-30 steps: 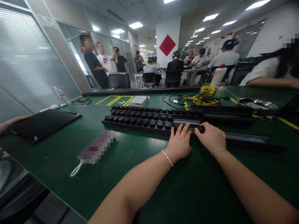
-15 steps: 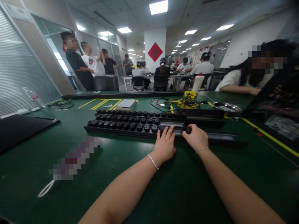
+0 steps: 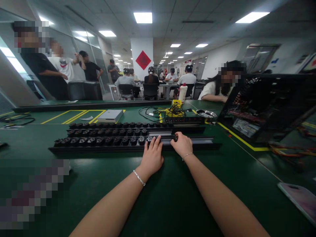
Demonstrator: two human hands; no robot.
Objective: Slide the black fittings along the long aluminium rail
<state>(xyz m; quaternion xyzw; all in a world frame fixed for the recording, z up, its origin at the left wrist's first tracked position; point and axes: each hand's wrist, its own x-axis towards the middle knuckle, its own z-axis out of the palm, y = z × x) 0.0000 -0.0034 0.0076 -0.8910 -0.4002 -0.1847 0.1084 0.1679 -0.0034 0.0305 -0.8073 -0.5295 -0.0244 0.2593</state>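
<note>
A long black rail lies across the green table in front of me, holding a row of round black socket-like pieces. My left hand rests on this rail with fingers spread, its fingertips at the right end of the row. Just to its right, my right hand has thumb and fingers closed around another round black socket-like piece, mostly covered by the fingers, over the pale channel of the rail. Behind stand more such rails, also filled with round pieces on their left parts.
Farther back are a flat white box, a yellow container with black cables, a metal bowl and a white bottle. An open computer case stands right, a phone nearer. A person sits across the table.
The view has swung right, so the table's contents sit farther left, and the phone and more of the computer case show. Both hands stay at the front rail, the right still gripping its piece.
</note>
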